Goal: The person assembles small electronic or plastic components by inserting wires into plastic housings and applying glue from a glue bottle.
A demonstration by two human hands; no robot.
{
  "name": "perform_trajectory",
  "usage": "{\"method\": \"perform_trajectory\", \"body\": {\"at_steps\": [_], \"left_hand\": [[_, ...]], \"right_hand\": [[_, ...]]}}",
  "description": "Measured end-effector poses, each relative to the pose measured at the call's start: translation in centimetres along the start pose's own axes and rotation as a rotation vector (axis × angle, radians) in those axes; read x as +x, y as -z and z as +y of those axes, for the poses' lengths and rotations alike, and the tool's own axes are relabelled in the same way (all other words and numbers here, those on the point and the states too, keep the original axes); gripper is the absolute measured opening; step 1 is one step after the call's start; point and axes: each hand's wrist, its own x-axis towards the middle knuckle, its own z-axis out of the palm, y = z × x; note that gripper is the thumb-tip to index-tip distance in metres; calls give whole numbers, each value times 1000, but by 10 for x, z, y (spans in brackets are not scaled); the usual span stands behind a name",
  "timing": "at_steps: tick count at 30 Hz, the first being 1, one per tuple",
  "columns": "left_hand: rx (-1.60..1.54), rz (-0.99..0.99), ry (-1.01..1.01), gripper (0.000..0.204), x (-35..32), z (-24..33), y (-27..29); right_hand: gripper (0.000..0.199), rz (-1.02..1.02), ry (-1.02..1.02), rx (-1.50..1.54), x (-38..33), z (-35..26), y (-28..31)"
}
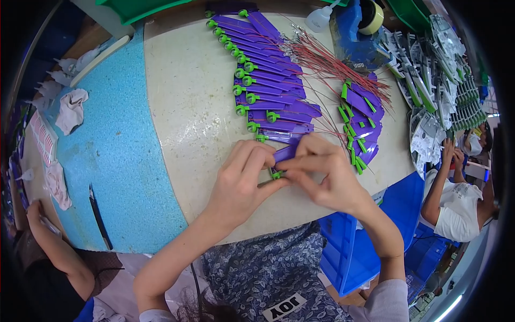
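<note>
At the front end of the row, my left hand [236,180] and my right hand [330,174] meet over a purple plastic piece [285,154] with a bright green end [277,174]. The fingers of both hands are closed on it, thumbs close to the green end, and they partly cover it. Just beyond lies a long row of similar purple pieces [268,75], overlapping one another. Their green round ends with clear domes point left. Thin red wires run among them.
A bundle of red wires [343,59] lies beyond, near a blue tape dispenser [351,37]. Right of it are purple pieces with green parts [367,118] and heaped grey parts [424,80]. Tweezers [99,220] lie on the blue mat [112,145]. A blue bin [343,257] stands right; co-workers sit both sides.
</note>
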Motion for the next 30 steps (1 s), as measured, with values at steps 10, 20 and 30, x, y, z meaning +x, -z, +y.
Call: {"method": "perform_trajectory", "body": {"at_steps": [10,20,30], "left_hand": [[403,-78,-352,32,13,-5,13],[269,-271,-423,30,29,0,13],[235,-298,-377,34,30,-1,16]], "right_hand": [[8,122,-620,-114,9,0,15],[24,732,-479,-162,54,54,155],[20,603,-732,514,51,73,126]]}}
